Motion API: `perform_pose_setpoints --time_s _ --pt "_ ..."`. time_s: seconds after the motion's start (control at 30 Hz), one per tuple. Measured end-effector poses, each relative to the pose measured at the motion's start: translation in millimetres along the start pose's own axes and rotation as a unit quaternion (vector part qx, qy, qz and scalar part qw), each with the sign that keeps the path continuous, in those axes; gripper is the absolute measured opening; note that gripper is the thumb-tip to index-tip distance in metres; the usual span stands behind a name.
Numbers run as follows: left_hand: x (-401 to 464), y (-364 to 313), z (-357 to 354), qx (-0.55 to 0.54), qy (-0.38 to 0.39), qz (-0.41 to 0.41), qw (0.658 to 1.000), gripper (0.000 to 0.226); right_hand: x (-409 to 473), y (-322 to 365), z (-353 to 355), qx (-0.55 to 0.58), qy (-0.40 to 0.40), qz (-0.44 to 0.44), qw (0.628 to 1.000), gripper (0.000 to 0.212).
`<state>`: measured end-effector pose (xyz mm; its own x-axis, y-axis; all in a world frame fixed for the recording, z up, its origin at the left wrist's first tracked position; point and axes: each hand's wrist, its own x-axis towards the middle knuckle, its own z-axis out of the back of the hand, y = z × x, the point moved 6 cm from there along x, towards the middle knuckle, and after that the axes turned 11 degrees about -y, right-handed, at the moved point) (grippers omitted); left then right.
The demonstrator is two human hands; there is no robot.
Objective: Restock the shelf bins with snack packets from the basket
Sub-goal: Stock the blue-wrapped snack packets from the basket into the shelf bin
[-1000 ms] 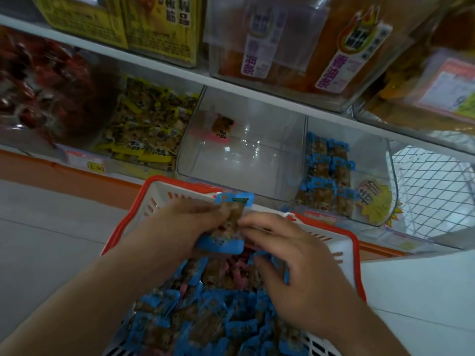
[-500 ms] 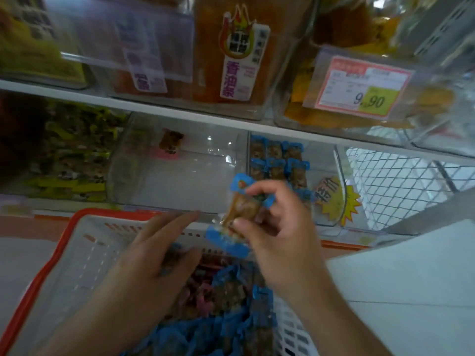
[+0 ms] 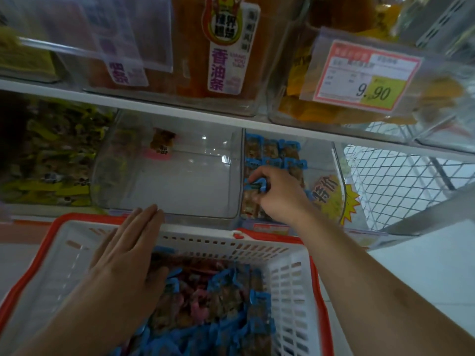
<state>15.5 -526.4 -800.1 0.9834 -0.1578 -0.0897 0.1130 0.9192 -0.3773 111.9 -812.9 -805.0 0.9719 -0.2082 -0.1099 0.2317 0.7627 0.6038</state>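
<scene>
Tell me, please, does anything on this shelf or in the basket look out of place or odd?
Yes: the middle bin is almost bare, with a lone pink packet at its back, while the bins either side are stocked. Nothing looks spilled or damaged. The right hand is setting a blue packet into the right bin.

floor (image 3: 424, 273): pale tiles | shelf board (image 3: 180, 116): white, across the frame | wire mesh panel (image 3: 401, 176): white, at right | light: dim, bluish

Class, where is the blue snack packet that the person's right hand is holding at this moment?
In the head view, the blue snack packet is pinched by the right hand inside the right-hand clear bin, among matching blue packets, just right of the nearly empty middle bin.
</scene>
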Motion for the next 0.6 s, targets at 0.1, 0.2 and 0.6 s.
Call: perform_pose_setpoints --time_s 0.1,0.2,0.6 --pt "-0.8 -0.8 0.1 0.003 0.001 -0.005 1.0 0.094 3.4 -0.6 -6.3 -0.069 -0.017 0.04 0.997 0.036" --pt "-2.0 -1.8 0.8 0.005 0.016 -0.011 1.0 0.094 6.5 -1.5 -10.9 -0.146 -0.039 0.061 0.987 0.04" --pt "-11.2 21.9 80.8 -0.072 -0.155 0.072 0.983 0.041 -88.8 52.3 23.9 0.012 -0.138 0.13 0.982 0.026"
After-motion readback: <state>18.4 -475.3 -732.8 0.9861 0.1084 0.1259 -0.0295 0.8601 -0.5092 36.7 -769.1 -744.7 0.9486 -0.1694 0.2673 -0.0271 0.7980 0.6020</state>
